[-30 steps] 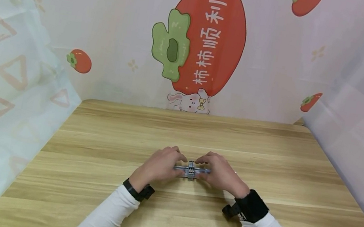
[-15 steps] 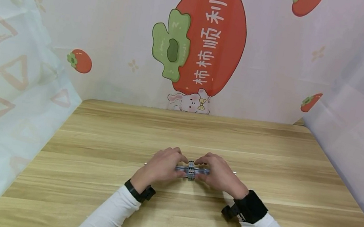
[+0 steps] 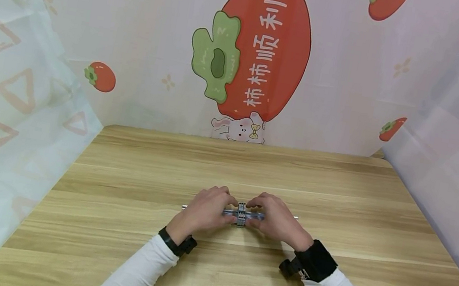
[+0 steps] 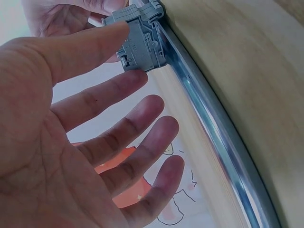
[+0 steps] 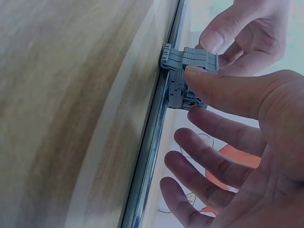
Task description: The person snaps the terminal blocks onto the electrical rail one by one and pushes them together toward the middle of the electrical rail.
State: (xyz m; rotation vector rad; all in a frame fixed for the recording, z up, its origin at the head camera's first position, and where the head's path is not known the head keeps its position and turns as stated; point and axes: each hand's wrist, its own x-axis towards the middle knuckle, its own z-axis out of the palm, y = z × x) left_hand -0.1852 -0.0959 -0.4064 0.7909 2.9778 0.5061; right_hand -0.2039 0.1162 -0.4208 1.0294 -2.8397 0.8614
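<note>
Grey DIN-rail terminal blocks (image 3: 241,214) sit side by side as a small stack on a metal DIN rail (image 4: 209,123), which lies crosswise on the table. My left hand (image 3: 206,212) is at the stack's left side. In the left wrist view its thumb lies against the blocks' face and its index fingertip is at the opposite edge; the other fingers are spread. From the right side, my right hand (image 3: 278,219) holds the terminal blocks (image 5: 183,78) between thumb and index finger, its remaining fingers loosely extended. Both hands cover much of the rail in the head view.
The wooden table (image 3: 206,281) extends around the hands. A printed cloth (image 3: 158,50) with persimmon pictures hangs behind it, and pale sheets stand along both sides. Bare ends of the rail stick out past each hand.
The left hand has shifted slightly right along the rail, and the rail's left end now shows beyond it. The right hand and the blocks stay nearly in place.
</note>
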